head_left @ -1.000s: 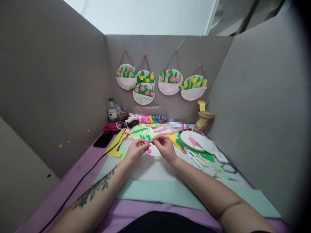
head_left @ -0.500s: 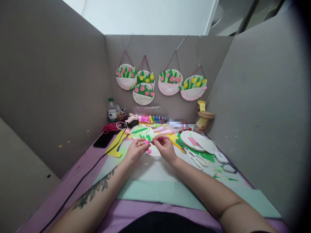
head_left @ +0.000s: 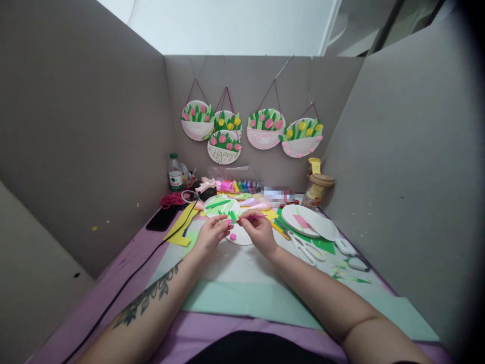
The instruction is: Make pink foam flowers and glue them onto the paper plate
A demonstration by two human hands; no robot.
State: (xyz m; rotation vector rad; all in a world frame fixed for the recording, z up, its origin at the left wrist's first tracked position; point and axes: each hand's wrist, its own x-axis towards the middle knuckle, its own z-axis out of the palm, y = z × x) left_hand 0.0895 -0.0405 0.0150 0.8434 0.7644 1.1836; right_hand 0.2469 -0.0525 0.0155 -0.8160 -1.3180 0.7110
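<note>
My left hand (head_left: 212, 233) is closed, with a small pink piece (head_left: 229, 222) between thumb and fingers. Just to its right, my right hand (head_left: 258, 231) pinches a thin dark pink stick (head_left: 254, 217), its tip close to the pink piece. Below and between the hands lies a white paper half plate (head_left: 242, 237) with a pink flower (head_left: 233, 236) on it. Green paper leaves (head_left: 233, 215) show just behind the fingers. Farther back, a round white plate (head_left: 212, 212) carries green paper strips (head_left: 222, 203).
White scissors (head_left: 303, 248), stacked white plates (head_left: 299, 221) and green scraps (head_left: 359, 280) lie right. A phone (head_left: 162, 218), a black cable (head_left: 142, 268) and yellow paper (head_left: 178, 240) are left. Decorated plates (head_left: 265, 137) hang behind; a lidded cup (head_left: 317, 191) stands back right.
Both hands stay in nearly the same place. The fingers and the pink piece have shifted only very slightly.
</note>
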